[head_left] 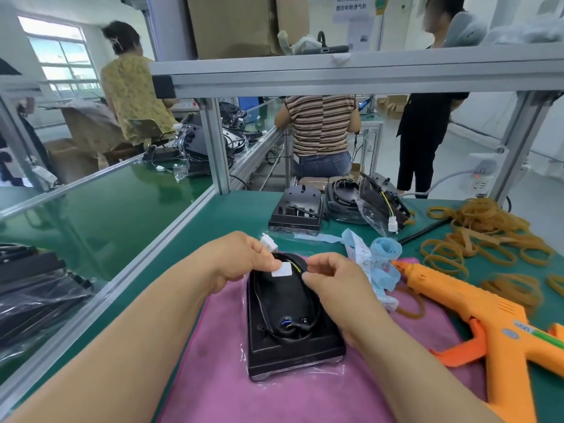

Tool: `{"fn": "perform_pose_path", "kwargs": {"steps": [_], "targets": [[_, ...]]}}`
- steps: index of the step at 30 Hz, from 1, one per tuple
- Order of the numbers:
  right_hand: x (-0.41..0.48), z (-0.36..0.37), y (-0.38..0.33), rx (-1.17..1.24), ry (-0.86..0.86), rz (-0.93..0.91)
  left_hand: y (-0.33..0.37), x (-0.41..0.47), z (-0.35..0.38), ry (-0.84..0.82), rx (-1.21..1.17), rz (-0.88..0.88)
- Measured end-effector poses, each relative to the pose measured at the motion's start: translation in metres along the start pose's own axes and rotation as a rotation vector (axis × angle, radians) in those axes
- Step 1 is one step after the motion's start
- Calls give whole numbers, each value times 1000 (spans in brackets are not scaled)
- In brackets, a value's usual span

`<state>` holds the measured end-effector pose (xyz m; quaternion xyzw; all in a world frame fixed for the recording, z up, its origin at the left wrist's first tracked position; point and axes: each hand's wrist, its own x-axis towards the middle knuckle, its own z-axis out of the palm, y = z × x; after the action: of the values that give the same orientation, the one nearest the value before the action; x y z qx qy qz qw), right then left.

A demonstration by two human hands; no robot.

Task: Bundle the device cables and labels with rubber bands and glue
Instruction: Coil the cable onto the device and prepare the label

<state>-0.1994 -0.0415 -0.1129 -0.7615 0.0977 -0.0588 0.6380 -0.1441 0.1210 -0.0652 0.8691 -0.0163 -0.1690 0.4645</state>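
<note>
Black plastic device (293,325) lies flat on pink cloth (213,377) on the green bench mat (232,206), with a looped black cable (258,300) in its recess. Left hand (241,261) pinches small white square label (280,269) over the device's far end; white plastic connector (268,241) pokes out just above its fingers. Right hand (332,282) pinches the cable at the far right rim, near the label. Orange glue gun (488,319) lies right of the cloth, tan rubber bands (488,227) piled beyond it.

Black device (290,325) lay flat on pink cloth (213,377), black cable (261,303) looped on top, white label (281,269) at far end. Rubber bands (476,236) piled right; orange glue gun (476,306) beside device.
</note>
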Motion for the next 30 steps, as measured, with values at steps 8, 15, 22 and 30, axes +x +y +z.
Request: {"fn": "perform_pose_path", "kwargs": {"steps": [8,15,22,30], "targets": [[1,1,5,-79,-1,1,-1,11,14,109,168,3],[1,-1,10,-109,-5,-43,2,11,25,180,442,-12],[-2,2,12,-263,21,-101,-8,9,23,258,527,6],[-4,8,13,-371,26,-133,-43,13,46,381,-91,56]]}}
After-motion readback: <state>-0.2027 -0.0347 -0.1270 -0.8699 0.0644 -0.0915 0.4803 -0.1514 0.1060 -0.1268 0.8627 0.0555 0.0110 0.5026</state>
